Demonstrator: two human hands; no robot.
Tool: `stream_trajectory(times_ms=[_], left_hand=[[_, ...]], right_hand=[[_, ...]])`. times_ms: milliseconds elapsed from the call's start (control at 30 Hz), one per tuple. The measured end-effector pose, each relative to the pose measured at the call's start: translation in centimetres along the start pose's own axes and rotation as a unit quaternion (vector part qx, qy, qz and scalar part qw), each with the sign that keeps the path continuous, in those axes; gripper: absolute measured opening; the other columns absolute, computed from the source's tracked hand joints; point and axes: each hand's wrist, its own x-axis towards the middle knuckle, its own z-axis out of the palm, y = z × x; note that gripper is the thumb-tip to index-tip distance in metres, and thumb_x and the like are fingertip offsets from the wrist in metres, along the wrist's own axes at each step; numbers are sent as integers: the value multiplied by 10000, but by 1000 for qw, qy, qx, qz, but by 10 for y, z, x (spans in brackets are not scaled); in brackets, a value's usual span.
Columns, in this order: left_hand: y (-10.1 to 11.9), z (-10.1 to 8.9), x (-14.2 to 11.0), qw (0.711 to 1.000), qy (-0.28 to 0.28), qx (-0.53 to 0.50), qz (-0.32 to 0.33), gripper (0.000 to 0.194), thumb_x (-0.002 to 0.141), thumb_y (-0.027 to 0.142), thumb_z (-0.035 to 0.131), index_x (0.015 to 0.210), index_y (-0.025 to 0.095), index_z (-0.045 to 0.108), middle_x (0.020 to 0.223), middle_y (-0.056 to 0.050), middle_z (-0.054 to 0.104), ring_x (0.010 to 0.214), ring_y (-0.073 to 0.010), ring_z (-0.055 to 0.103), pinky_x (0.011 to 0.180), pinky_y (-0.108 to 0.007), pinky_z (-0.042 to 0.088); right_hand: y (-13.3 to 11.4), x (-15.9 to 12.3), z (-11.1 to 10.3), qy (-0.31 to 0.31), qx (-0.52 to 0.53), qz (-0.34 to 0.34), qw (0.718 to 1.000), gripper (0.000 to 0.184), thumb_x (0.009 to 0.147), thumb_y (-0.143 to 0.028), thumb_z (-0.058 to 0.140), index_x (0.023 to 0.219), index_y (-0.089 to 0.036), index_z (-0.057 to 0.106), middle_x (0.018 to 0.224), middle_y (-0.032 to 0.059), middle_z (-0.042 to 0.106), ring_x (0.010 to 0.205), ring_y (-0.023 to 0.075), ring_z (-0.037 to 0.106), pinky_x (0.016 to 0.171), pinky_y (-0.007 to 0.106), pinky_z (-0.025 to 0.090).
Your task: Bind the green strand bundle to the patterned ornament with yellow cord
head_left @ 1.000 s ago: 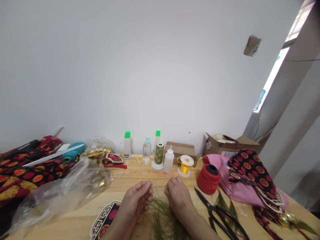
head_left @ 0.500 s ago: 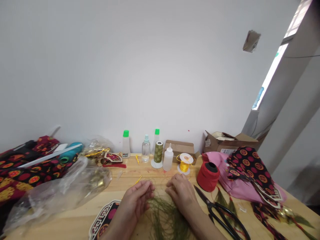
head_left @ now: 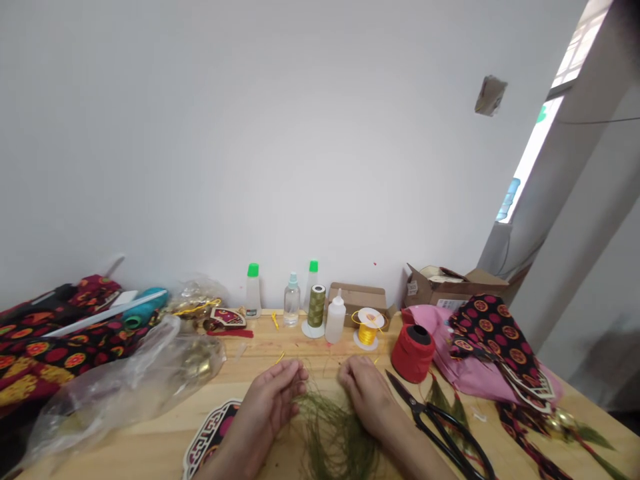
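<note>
Loose green threads [head_left: 333, 433] lie in a tangle on the wooden table, between and below my hands. My left hand [head_left: 277, 397] is at the left side of the threads, its thumb and forefinger pinched together on a few thin green strands. Across from it, my right hand [head_left: 365, 390] rests with curled fingers at the right side of the bundle; its fingertips are turned away, so what they hold is hidden. Beside my right forearm lie black-handled scissors [head_left: 423, 410]. A patterned piece with a white fretwork border [head_left: 207, 437] is partly covered by my left forearm.
Behind the hands stand a green thread spool [head_left: 317, 307], a white squeeze bottle [head_left: 335, 320] and a yellow cord spool [head_left: 368, 330]. A red thread cone [head_left: 413, 353] is to the right, near pink cloth [head_left: 465, 380]. At left lies a plastic bag [head_left: 130, 380].
My right hand has moved slightly right, away from my left hand, its fingers curling in more. My left hand keeps its pinch in nearly the same place.
</note>
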Motion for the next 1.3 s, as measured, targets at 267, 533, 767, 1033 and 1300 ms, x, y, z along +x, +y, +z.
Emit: stream_trajectory(times_ms=[267, 533, 767, 1033, 1300], left_hand=[[-4, 4, -6, 998, -29, -5, -53, 127, 623, 257, 639, 679, 162, 576, 732, -24, 663, 564, -84, 587, 439, -145, 422], [-8, 8, -11, 989, -75, -85, -94, 105, 665, 186, 609, 763, 148, 612, 784, -37, 677, 605, -81, 608, 441, -117, 444], [-4, 6, -2, 995, -20, -94, -12, 94, 692, 49, 548, 667, 95, 627, 617, -41, 654, 536, -69, 604, 469, -100, 484], [2, 2, 2, 993, -30, -113, 20, 198, 739, -2, 450, 654, 63, 616, 624, -69, 653, 526, -69, 607, 529, -126, 508], [5, 3, 0, 992, -18, -122, 20, 203, 725, -21, 458, 635, 65, 619, 610, -68, 659, 523, -72, 612, 522, -123, 511]], right_hand=[[2, 9, 1, 77, 181, 48, 979, 122, 772, -204, 404, 666, -177, 458, 601, -12, 500, 559, 125, 474, 519, 212, 355], [-22, 0, -2, 57, 176, -43, 982, 87, 741, -180, 487, 710, -190, 567, 656, -3, 575, 621, 126, 494, 583, 218, 365], [-22, -2, 1, 43, 187, -71, 979, 42, 690, -142, 542, 700, -182, 553, 649, -12, 561, 590, 111, 475, 575, 208, 365], [-14, 0, -4, -23, 173, -75, 982, 115, 640, -102, 566, 719, -185, 563, 623, -26, 567, 574, 104, 497, 569, 199, 369], [-8, 0, -7, -45, 157, -75, 984, 162, 615, -110, 585, 748, -203, 574, 627, -31, 584, 613, 124, 514, 587, 217, 376]])
